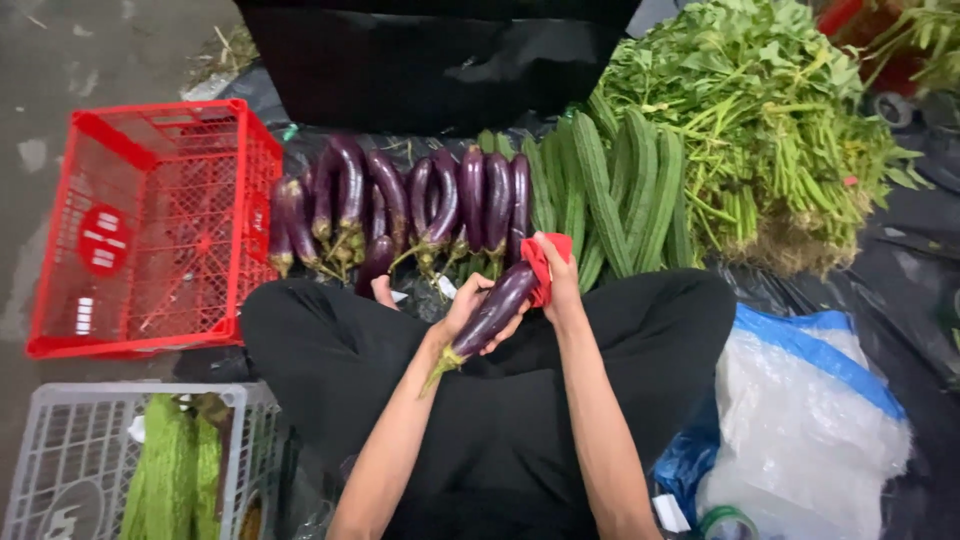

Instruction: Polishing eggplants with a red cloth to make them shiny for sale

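My left hand (470,305) cradles a long purple eggplant (492,312) over my lap, stem end pointing down toward me. My right hand (560,280) presses a red cloth (540,265) against the eggplant's far tip. Just beyond my hands, a row of several more purple eggplants (400,205) lies on black sheeting, stems toward me.
An empty red plastic crate (150,225) stands at the left. A white crate (75,455) with green gourds (170,475) sits near left. Ridged green gourds (610,190) and a pile of leafy greens (760,110) lie at the right. A clear and blue plastic bag (810,410) rests near right.
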